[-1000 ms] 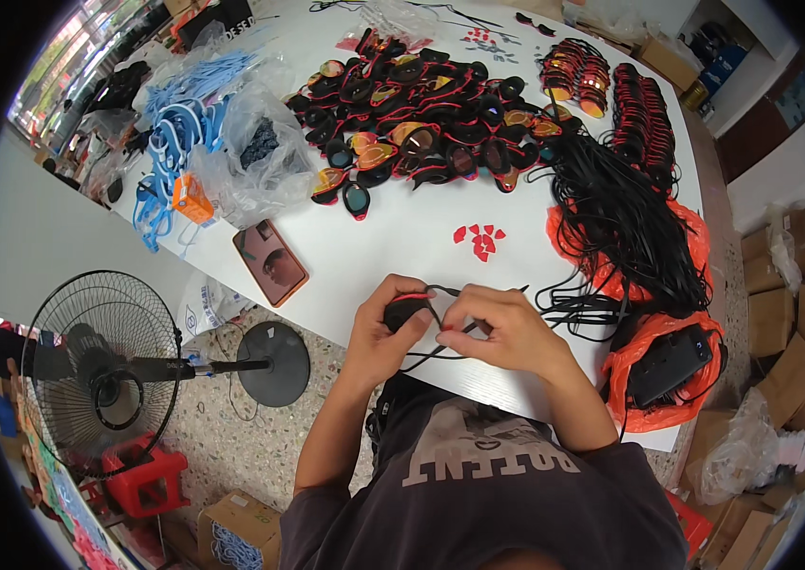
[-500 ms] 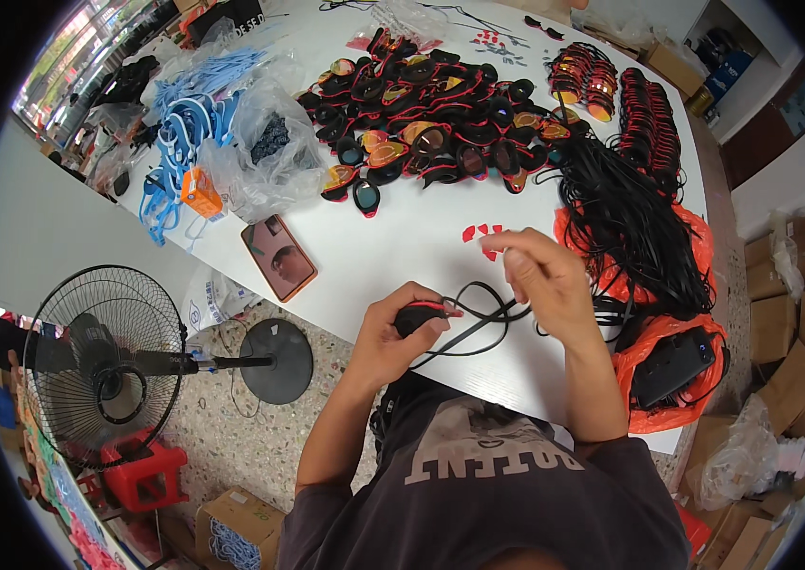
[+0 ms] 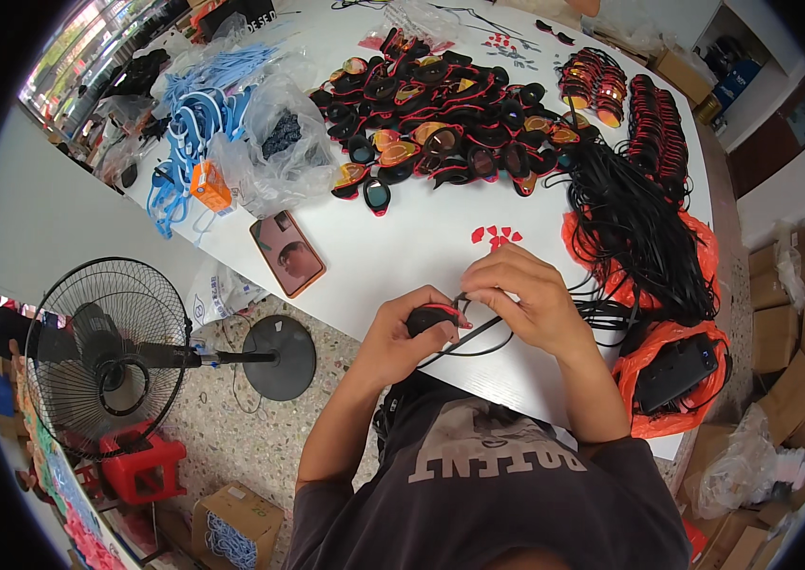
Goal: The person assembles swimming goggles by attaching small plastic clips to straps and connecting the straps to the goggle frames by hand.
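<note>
My left hand [image 3: 393, 344] is closed round a pair of black swim goggles [image 3: 426, 319] with red trim, low over the table's near edge. Close to its right end, my right hand [image 3: 537, 302] pinches a thin black strap [image 3: 480, 352] beside the red side piece. The strap loops below both hands; whether its end passes through the goggles is too small to tell. Several small red clips [image 3: 485, 235] lie just beyond my right hand. Farther off spreads a heap of black and red goggles [image 3: 440, 142], some with orange lenses.
On the right, a bundle of black straps [image 3: 645, 228] lies on an orange bag beside a black device [image 3: 676, 370]. Stacked goggles [image 3: 657, 133] stand behind. Leftward are a phone [image 3: 287, 255], an orange box [image 3: 210, 186], blue straps [image 3: 195, 128] and a standing fan [image 3: 108, 356].
My right hand has moved left from beside the red clips to the goggles, and its fingers have closed on the strap. My left hand keeps its hold. The view has shifted slightly.
</note>
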Available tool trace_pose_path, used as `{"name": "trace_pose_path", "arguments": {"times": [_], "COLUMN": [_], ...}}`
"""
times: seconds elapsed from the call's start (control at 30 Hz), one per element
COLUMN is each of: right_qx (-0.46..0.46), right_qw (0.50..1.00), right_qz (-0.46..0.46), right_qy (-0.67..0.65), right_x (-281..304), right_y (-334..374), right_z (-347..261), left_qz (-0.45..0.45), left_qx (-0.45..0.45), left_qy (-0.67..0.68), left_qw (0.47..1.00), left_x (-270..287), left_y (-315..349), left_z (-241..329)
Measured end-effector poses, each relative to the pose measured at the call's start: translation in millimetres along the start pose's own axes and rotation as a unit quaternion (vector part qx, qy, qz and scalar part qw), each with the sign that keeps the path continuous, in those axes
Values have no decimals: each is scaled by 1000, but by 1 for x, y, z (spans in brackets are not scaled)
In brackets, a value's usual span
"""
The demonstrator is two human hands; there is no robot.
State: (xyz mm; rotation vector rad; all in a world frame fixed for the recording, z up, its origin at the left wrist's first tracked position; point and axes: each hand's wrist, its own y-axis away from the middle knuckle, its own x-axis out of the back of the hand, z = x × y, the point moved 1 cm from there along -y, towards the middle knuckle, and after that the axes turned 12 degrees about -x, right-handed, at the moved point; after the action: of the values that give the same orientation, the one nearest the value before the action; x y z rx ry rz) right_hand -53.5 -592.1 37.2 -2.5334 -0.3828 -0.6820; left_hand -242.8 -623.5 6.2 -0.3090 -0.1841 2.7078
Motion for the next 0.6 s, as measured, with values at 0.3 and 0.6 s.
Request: {"name": "trace_pose_path", "arguments": {"times": [0.3,0.6], "right_qx": [6,12], "right_qw": [998,998], "right_qz": [-30,-20], "right_qy": [-45,-60], "right_x": [0,1], "right_y": [-1,-2], "right_z": [6,5], "left_qz": [-20,-33], "left_qx": [18,32], "left_qy": [48,55], "left_qw": [998,997], "left_x": [2,3], "left_y": [0,-1], "left_z": [0,0]}}
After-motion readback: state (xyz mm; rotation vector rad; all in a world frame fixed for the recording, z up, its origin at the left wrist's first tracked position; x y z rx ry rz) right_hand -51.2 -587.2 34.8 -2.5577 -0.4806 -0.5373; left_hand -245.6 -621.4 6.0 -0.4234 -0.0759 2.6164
